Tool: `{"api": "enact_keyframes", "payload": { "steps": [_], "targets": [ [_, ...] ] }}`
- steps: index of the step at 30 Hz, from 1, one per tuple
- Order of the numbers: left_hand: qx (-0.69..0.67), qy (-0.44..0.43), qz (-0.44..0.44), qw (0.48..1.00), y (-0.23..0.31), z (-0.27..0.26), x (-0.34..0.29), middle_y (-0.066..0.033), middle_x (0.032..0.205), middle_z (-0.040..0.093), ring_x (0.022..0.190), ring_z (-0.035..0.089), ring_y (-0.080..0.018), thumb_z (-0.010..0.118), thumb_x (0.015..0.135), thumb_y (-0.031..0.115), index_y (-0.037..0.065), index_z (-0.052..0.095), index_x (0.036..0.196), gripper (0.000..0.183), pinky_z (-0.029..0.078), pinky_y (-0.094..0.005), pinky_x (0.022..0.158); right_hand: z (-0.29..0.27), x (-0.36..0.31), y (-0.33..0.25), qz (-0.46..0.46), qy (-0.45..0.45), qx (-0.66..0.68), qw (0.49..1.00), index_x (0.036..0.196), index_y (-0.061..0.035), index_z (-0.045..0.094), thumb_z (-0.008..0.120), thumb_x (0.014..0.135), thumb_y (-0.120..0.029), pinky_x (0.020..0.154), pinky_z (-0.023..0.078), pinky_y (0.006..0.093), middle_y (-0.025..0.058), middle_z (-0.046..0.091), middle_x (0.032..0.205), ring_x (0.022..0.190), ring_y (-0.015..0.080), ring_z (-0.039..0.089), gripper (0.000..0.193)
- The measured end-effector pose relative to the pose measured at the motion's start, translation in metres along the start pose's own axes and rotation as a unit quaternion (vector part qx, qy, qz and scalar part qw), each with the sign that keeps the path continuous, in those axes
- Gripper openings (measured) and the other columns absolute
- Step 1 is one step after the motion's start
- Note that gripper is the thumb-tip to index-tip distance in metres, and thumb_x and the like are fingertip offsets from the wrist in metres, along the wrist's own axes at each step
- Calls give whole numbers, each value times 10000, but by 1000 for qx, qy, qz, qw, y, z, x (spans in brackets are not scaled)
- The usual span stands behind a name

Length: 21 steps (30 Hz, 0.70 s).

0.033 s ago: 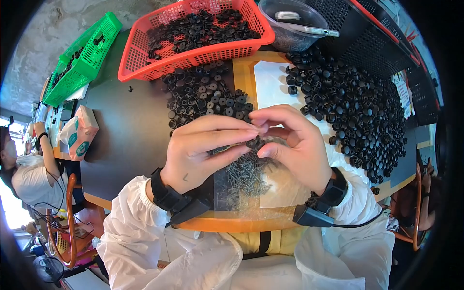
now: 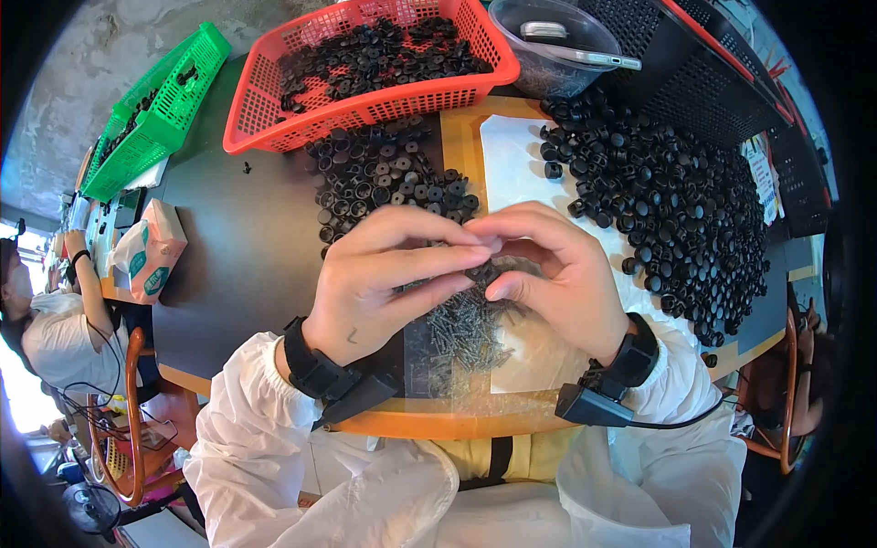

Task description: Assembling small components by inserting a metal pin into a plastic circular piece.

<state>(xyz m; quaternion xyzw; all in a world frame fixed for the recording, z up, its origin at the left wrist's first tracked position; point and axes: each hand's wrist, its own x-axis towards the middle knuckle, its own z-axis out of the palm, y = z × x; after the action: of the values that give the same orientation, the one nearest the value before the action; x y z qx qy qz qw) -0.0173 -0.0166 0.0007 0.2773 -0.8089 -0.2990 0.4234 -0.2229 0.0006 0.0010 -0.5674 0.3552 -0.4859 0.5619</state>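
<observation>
My left hand [image 2: 388,279] and my right hand [image 2: 566,279] meet fingertip to fingertip above the table. Pinched between them is a small black plastic part [image 2: 482,272], mostly covered by the fingers. Just beneath lies a heap of small metal screws [image 2: 466,333] on clear plastic. Beyond my left hand spreads a group of loose black round plastic pieces [image 2: 365,178], some ring-shaped, others discs with a centre hole. Right of my right hand is a large pile of black round-capped pieces [image 2: 676,219], partly on a white sheet [image 2: 512,173].
A red basket [image 2: 365,114] of black parts stands at the back. Left of it is a green basket [image 2: 174,119], with a tissue pack [image 2: 155,251] nearer. A clear tub [image 2: 553,78] with a phone [image 2: 580,57] across it and black crates [image 2: 694,82] stand back right. Another person [image 2: 68,338] sits left.
The fingers have shifted slightly around the small black part, which shows less now. The right index finger sits a little lower, and the left index finger arches higher.
</observation>
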Motion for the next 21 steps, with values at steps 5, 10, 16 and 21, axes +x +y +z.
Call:
{"api": "enact_keyframes", "payload": {
  "steps": [5, 10, 16, 21],
  "targets": [
    [86, 9, 41, 995, -2, -3, 0, -49, 1002, 525, 794, 575, -171, 821, 650, 18, 98, 756, 987, 353, 485, -267, 671, -9, -4, 13, -19, -58, -85, 994, 1083, -16, 685, 750, 746, 25, 809, 505, 265, 65, 646, 938, 871, 137, 613, 345],
    [119, 5, 117, 986, 0, -2, 4, -43, 883, 586, 769, 588, -182, 826, 607, 71, 98, 742, 894, 300, 483, -267, 643, -4, -7, 3, -57, -71, -139, 986, 1029, -8, 710, 724, 738, 55, 742, 518, 267, 78, 673, 898, 821, 157, 646, 298],
    [88, -3, 157, 984, 12, 0, -2, -50, 804, 607, 650, 610, -192, 783, 648, -18, 35, 681, 822, 209, 499, -286, 562, -2, -12, 2, -12, -102, -18, 995, 986, 25, 716, 604, 745, 141, 718, 533, 278, 106, 686, 904, 815, 176, 669, 290],
    [68, -13, 116, 991, 17, -2, 0, -48, 792, 620, 671, 623, -208, 777, 680, -4, 41, 680, 848, 200, 516, -299, 586, -2, -7, -5, -54, -94, -20, 994, 976, 26, 717, 620, 744, 130, 716, 533, 289, 115, 691, 903, 788, 193, 680, 272]
  ]
}}
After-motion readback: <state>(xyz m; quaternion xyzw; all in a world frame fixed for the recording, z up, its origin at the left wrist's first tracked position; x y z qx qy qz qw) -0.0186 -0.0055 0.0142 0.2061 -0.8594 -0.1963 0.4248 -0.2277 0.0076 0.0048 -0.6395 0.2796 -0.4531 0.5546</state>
